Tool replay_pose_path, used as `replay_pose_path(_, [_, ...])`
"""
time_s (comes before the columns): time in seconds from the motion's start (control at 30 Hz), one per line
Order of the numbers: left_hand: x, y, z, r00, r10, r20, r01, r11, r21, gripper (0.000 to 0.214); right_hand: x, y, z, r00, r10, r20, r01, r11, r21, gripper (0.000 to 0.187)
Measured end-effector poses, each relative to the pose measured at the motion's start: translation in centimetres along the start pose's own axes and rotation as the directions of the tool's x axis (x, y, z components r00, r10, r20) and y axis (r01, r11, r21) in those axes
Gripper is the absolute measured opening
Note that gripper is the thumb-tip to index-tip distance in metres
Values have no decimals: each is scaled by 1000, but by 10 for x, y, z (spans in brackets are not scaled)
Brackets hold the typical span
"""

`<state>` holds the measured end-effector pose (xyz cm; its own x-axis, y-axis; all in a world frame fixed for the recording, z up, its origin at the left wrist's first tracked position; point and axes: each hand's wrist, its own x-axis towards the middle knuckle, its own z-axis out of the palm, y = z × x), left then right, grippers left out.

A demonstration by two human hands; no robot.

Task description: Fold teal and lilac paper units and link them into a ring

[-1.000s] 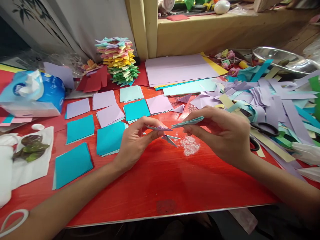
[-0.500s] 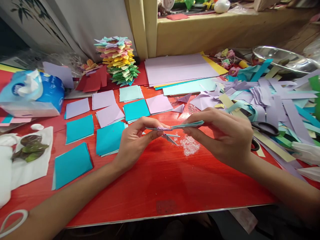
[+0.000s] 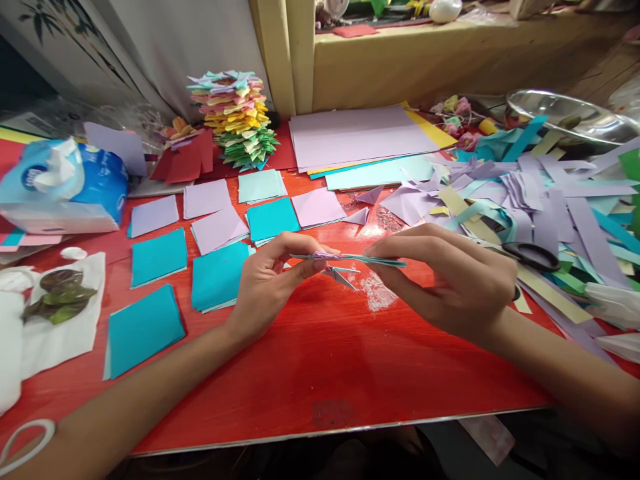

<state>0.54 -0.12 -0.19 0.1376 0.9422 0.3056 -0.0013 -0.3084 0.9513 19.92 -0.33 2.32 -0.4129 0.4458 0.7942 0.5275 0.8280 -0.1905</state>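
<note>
Between both hands, above the red table (image 3: 320, 373), is a folded paper piece (image 3: 350, 258) in pale teal and lilac, seen nearly edge-on. My left hand (image 3: 273, 283) pinches its left, lilac end between thumb and fingers. A pointed folded flap (image 3: 341, 277) hangs just below that pinch. On the teal right end, the fingers of my right hand (image 3: 445, 277) are closed, with the thumb underneath. How the layers join is too small to make out. Stacks of teal squares (image 3: 223, 275) and lilac squares (image 3: 319, 207) lie behind and to the left.
At the back stands a tower of folded paper (image 3: 234, 120) beside large lilac sheets (image 3: 360, 137). Paper strips (image 3: 535, 193), black-handled scissors (image 3: 533, 255) and a metal bowl (image 3: 575, 120) crowd the right. Tissues (image 3: 65, 187) and leaves on a napkin (image 3: 65, 300) occupy the left.
My right hand has shifted slightly right and down, and the teal end has tilted lower, now nearly level with the left end. My left hand keeps its pinch in place.
</note>
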Motion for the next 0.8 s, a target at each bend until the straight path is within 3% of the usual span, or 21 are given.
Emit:
replay_pose_path(0.37, [0, 3, -1, 999, 12, 41, -11, 1000, -6, 6, 7, 5, -11, 947, -282, 154, 295, 953, -66, 17])
replay_pose_path(0.53, [-2, 2, -1, 997, 68, 45, -72, 992, 103, 7, 7, 5, -10, 956, -257, 144, 267, 962, -52, 18])
replay_pose_path(0.73, [-5, 3, -2, 979, 187, 79, -202, 942, 268, 8, 8, 1, -6, 989, -77, 123, 71, 996, 47, 20])
replay_pose_path(0.8, [-5, 3, -3, 969, 236, 78, -249, 915, 317, 8, 7, 2, -7, 987, -99, 126, 92, 994, 56, 19])
